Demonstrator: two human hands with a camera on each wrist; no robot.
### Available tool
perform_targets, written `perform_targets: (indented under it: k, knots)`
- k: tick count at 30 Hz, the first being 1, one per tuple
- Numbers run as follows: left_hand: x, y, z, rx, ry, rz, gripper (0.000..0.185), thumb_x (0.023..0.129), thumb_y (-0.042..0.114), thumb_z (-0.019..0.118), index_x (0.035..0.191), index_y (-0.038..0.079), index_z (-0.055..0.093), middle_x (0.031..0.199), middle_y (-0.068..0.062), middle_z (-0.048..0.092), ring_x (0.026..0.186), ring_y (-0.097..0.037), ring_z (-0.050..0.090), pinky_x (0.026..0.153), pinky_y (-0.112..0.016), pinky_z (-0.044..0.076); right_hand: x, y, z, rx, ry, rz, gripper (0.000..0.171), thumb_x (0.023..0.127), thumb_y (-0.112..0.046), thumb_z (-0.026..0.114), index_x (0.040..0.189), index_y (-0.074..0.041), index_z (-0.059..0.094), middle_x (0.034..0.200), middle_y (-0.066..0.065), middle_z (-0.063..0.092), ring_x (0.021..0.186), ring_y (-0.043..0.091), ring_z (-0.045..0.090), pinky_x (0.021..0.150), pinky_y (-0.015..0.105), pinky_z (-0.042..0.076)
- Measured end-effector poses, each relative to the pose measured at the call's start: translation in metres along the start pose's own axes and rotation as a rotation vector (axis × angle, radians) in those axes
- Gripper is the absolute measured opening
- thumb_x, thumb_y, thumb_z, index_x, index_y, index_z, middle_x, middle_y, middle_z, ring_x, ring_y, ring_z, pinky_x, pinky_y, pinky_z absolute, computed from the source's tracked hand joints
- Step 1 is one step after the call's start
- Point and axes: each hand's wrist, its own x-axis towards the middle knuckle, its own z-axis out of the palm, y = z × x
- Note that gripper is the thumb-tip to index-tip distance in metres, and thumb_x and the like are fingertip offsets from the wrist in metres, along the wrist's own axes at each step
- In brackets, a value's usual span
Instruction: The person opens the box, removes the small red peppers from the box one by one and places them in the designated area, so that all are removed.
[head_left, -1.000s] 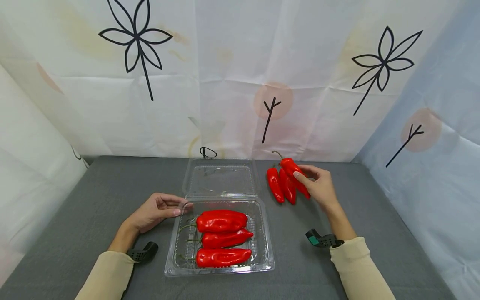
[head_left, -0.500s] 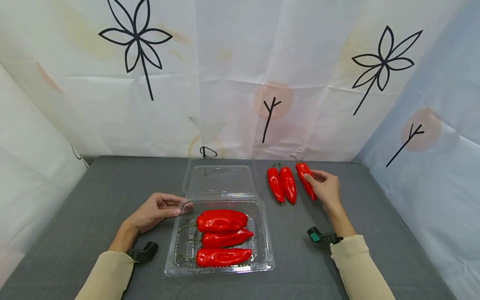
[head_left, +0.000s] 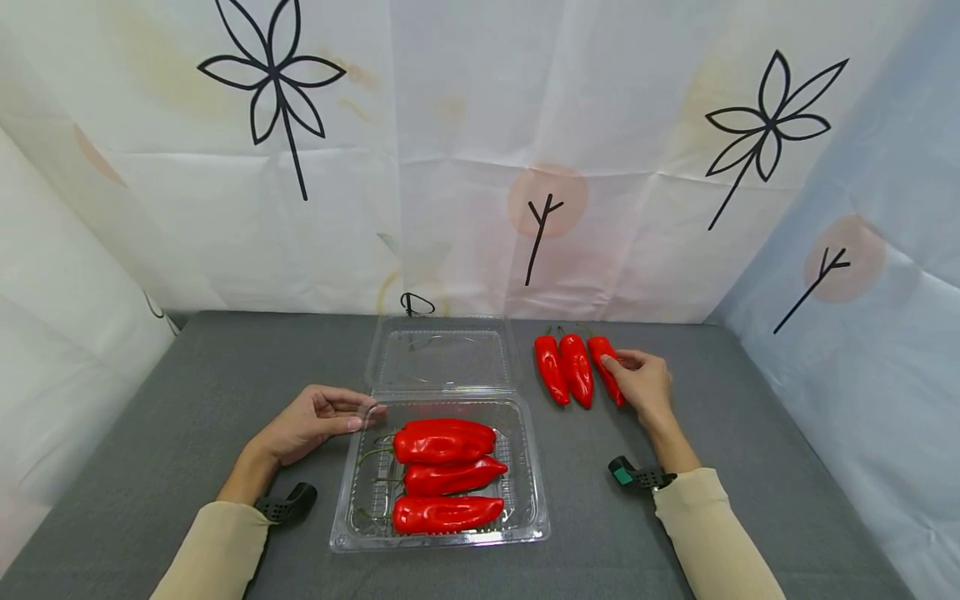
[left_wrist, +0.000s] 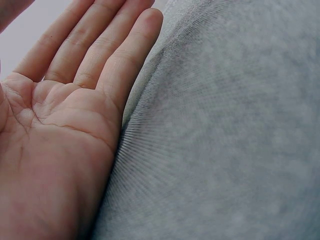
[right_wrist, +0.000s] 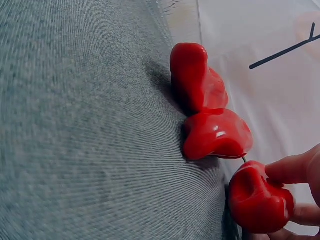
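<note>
My right hand (head_left: 647, 382) pinches a long red pepper (head_left: 600, 347) between thumb and fingers, low over the cloth at the back right. In the right wrist view this pepper (right_wrist: 255, 205) shows its tip end, the thumb against its side. Left of it lie two more red peppers, a slimmer one (head_left: 551, 372) and a fuller one (head_left: 576, 372). A clear plastic clamshell box (head_left: 534, 479) stands in the middle, holding three red peppers laid crosswise, stems to the left. My left hand (head_left: 309, 427) touches the box's upper left corner with fairly straight fingers, palm showing (left_wrist: 70, 125).
The box's clear lid (head_left: 442, 354) lies folded back behind it. A grey cloth (head_left: 225, 367) covers the table. White patterned curtains (head_left: 465, 167) rise along the back and sides. Dark straps (head_left: 288, 504) sit on both wrists.
My right hand lifted the held pepper off beside the other two, carried it right, then lowered it slightly back left, level with them. The left hand and the box have stayed in place.
</note>
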Motion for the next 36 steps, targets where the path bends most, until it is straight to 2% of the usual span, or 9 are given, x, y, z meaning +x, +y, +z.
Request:
perform_targets:
  k: [5, 18, 29, 36]
  knots:
    - [0.0004, 0.0002, 0.0006, 0.008, 0.003, -0.003, 0.032, 0.097, -0.010, 0.057, 0.129, -0.015, 0.060, 0.125, -0.021, 0.068, 0.118, -0.026, 0.067, 0.098, -0.035, 0.053, -0.0022, -0.0015, 0.0023, -0.001, 0.004, -0.013, 0.047, 0.096, -0.035, 0.070, 0.123, 0.003, 0.070, 0.114, 0.023, 0.069, 0.100, 0.031, 0.062, 0.071, 0.029, 0.048]
    - [-0.0002, 0.0007, 0.0005, 0.001, -0.006, 0.003, 0.032, 0.098, -0.009, 0.057, 0.129, -0.018, 0.057, 0.126, -0.022, 0.067, 0.118, -0.026, 0.066, 0.099, -0.034, 0.052, -0.0017, -0.0022, 0.0062, 0.001, -0.022, -0.014, 0.049, 0.096, -0.033, 0.070, 0.128, 0.003, 0.067, 0.117, 0.023, 0.068, 0.106, 0.033, 0.061, 0.081, 0.036, 0.049]
    - [-0.0006, -0.0012, 0.0006, 0.002, 0.028, -0.043, 0.033, 0.096, -0.011, 0.058, 0.129, -0.012, 0.061, 0.126, -0.020, 0.068, 0.119, -0.024, 0.066, 0.098, -0.035, 0.053, -0.0031, -0.0003, 0.0096, 0.021, 0.031, -0.046, 0.047, 0.094, -0.029, 0.074, 0.126, 0.004, 0.067, 0.114, 0.024, 0.069, 0.104, 0.034, 0.063, 0.079, 0.035, 0.049]
    - [-0.0009, -0.0001, 0.0012, 0.005, 0.033, -0.046, 0.033, 0.096, -0.010, 0.059, 0.129, -0.013, 0.061, 0.125, -0.020, 0.068, 0.119, -0.024, 0.066, 0.098, -0.035, 0.053, -0.0042, -0.0031, 0.0100, 0.035, 0.010, -0.035, 0.049, 0.095, -0.034, 0.071, 0.127, 0.003, 0.067, 0.118, 0.024, 0.067, 0.106, 0.034, 0.061, 0.079, 0.035, 0.049]
